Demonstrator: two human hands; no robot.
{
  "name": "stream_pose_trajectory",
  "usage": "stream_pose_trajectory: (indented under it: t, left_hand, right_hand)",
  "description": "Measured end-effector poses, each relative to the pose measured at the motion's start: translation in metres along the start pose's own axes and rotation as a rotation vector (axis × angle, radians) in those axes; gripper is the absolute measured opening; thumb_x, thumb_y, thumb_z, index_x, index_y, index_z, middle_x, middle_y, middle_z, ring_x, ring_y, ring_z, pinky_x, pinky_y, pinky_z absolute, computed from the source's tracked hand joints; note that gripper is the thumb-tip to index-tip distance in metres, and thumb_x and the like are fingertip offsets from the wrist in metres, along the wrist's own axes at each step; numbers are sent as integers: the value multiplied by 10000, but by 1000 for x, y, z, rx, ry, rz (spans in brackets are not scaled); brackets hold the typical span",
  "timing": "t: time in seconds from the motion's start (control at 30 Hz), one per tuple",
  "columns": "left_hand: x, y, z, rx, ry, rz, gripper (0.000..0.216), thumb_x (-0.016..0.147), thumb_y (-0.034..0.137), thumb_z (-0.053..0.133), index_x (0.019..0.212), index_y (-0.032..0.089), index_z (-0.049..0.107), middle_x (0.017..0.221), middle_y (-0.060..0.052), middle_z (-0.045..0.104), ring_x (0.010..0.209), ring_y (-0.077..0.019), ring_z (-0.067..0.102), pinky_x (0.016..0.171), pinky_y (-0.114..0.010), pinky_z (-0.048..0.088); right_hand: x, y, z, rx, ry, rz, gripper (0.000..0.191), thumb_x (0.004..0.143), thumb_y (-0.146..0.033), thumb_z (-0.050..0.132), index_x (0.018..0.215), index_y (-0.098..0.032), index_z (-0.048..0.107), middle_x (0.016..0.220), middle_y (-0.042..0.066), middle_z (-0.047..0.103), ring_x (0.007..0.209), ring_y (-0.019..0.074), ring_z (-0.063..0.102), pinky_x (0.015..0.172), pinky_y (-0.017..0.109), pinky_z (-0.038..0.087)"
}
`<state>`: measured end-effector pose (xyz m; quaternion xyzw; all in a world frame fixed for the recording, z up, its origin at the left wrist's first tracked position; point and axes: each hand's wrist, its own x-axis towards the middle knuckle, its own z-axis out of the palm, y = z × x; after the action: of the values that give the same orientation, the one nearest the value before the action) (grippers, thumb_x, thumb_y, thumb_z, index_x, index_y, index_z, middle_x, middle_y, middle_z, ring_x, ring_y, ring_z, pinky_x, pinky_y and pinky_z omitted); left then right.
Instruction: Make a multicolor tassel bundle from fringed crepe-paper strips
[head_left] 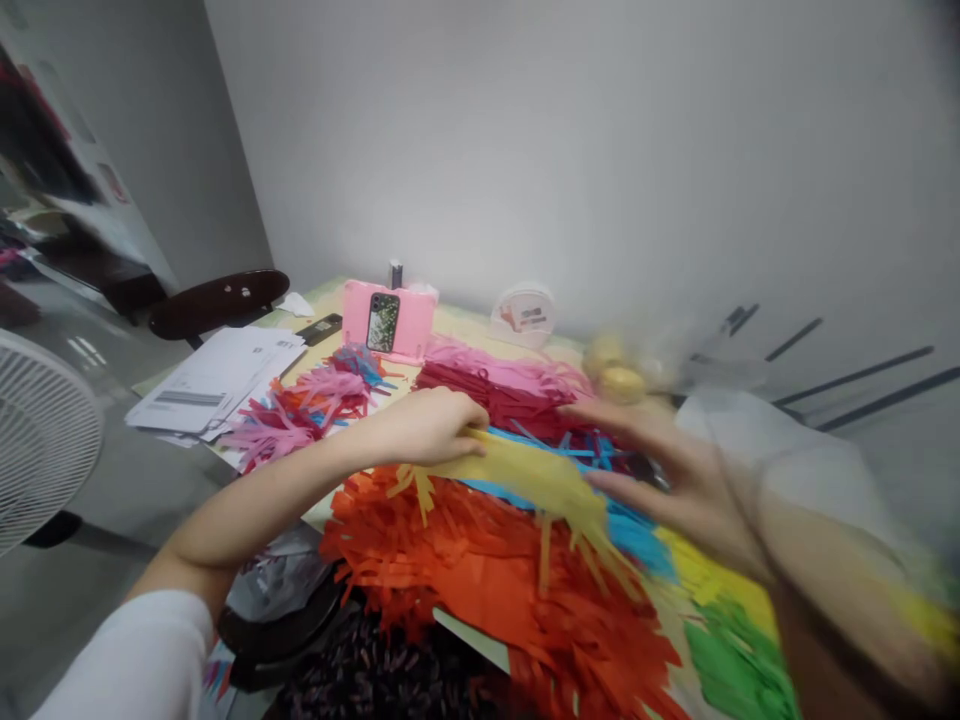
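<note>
My left hand (442,425) pinches one end of a strip of fringed yellow tissue paper (532,475), its fingers closed on the edge. The strip stretches to the right, its cut fringe hanging down. My right hand (675,465), blurred by motion, is beside the strip's right end with thumb and fingers apart. Below lies a big heap of fringed orange tissue paper (465,560). Behind the yellow strip are blue tissue paper (637,535), dark red fringed paper (502,395) and pink fringed paper (525,362).
A pink stand with a phone (383,322) is at the table's back. Left are a stack of printed papers (217,385), mixed fringed bundles (300,410) and a white fan (45,440). Green paper (739,655) lies at front right. A grey wall (570,150) rises behind.
</note>
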<state>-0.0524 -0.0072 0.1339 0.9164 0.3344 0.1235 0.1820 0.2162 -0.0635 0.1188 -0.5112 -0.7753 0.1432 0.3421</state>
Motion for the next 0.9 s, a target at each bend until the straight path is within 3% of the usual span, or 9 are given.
stream_pose_trajectory:
  t: [0.07,0.17,0.27,0.5,0.67,0.8,0.9]
  left_hand:
    - [-3,5,2,55,11,-3,174,815,255,650,669,186,584,623,6,552,563,-140,465,558,-262,261]
    - [-8,9,1,66,-9,-34,150,824,250,658,689,192,631,633,-1,586,563,-149,496,561,-263,280]
    - [-11,6,-1,49,-17,-47,147,825,254,671,700,180,650,646,-2,606,582,-140,511,551,-253,286]
    - [-12,-7,-2,-195,-122,-13,256,842,328,649,675,136,621,578,37,526,546,-90,444,529,-223,281]
    - [-13,-6,-1,-250,-146,17,257,845,329,630,674,138,612,575,43,495,537,-84,426,531,-222,284]
    - [-16,-3,0,-280,-123,22,258,853,328,613,674,146,572,601,42,491,556,-87,418,542,-218,285]
    - [-20,-1,5,-365,-57,12,244,863,342,610,725,151,548,660,40,509,577,-83,442,550,-204,305]
  right_hand:
    - [3,-13,19,13,-113,-54,437,816,-470,684,1196,-254,682,1215,84,705,1108,270,658,934,371,521]
    - [9,-22,39,37,-213,-35,279,840,-487,623,866,-216,686,880,62,747,798,221,691,724,324,545]
    - [12,-21,41,58,-217,11,363,853,-533,578,683,-216,628,684,29,696,632,182,628,598,280,496]
    - [3,-16,26,51,-245,71,385,851,-550,594,655,-239,712,614,2,694,573,182,619,567,277,477]
    - [-5,-8,28,68,-268,51,294,826,-533,657,849,-253,746,817,18,747,712,209,669,633,292,509]
    - [-12,-10,28,118,-236,46,346,857,-519,622,670,-229,649,732,20,678,678,183,620,620,278,488]
    - [-19,-14,28,165,-165,118,328,862,-509,610,694,-228,625,710,9,664,650,171,609,600,265,484]
